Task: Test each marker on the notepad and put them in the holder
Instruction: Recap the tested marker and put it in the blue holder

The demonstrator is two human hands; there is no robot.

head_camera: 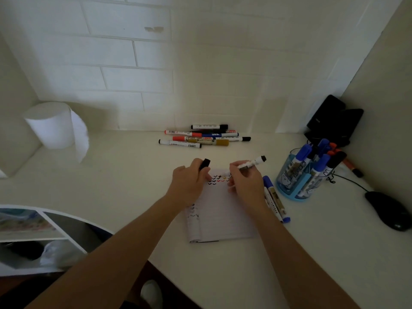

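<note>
**Desk:** What are the hands doing?

**Photographer:** The right hand (pixel 245 184) pinches an uncapped white-barrelled marker (pixel 247 165). Its tip is down near the top edge of the notepad (pixel 220 217), among rows of small zigzag marks (pixel 217 180) in black, red, blue and yellow. The left hand (pixel 189 181) rests on the pad's upper left corner, its fingers curled round a black cap (pixel 204 163) that sticks up past the knuckles.

**Desk:** And the notepad itself?

**Photographer:** It lies flat on the pale desk (pixel 133 175) under both hands, running back towards the person between the two forearms.

**Desk:** Where is the holder?

**Photographer:** To the right of the right hand, near it but apart. It is a clear blue holder (pixel 287 179) with a cartoon bear on its wall. The standing markers (pixel 316 161) inside it show blue, black and orange-red caps.

**Desk:** Anything in between?

**Photographer:** Blue-capped markers (pixel 273 197) lie on the desk just beside the right wrist, along the pad's right edge.

**Desk:** What else is in the picture?

**Photographer:** A loose pile of markers (pixel 200 137) lies beyond both hands, close to the tiled wall. A black mouse (pixel 390 210) sits well to the right of the holder. A white paper roll (pixel 53 126) stands far to the left of the left hand.
</note>
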